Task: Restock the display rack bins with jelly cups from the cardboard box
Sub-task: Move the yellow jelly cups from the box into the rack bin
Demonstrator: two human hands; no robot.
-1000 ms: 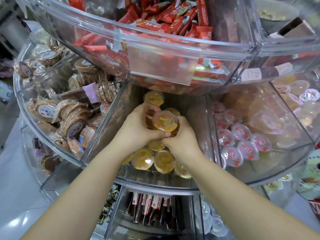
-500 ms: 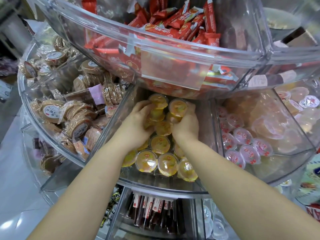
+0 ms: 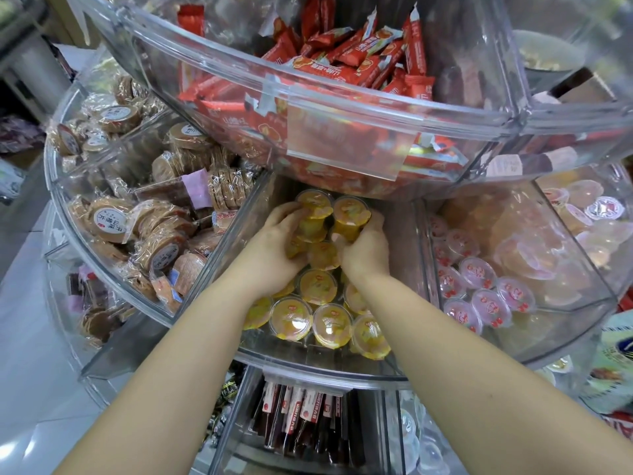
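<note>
Both my hands reach deep into the clear middle bin of the display rack, which holds several orange jelly cups. My left hand curls round a stack of orange jelly cups at the back of the bin. My right hand curls round a second stack beside it. More cups lie in a row along the bin's front wall. The cardboard box is out of view.
The upper tier bin of red snack packets overhangs the hands. Wrapped round biscuits fill the left bin, red-and-white lidded jelly cups the right bin. A lower tier holds dark stick packets. White floor at left.
Both hands went from holding cups together above the bin's middle to reaching deep to its back, carrying the cups there. The view has shifted slightly.
</note>
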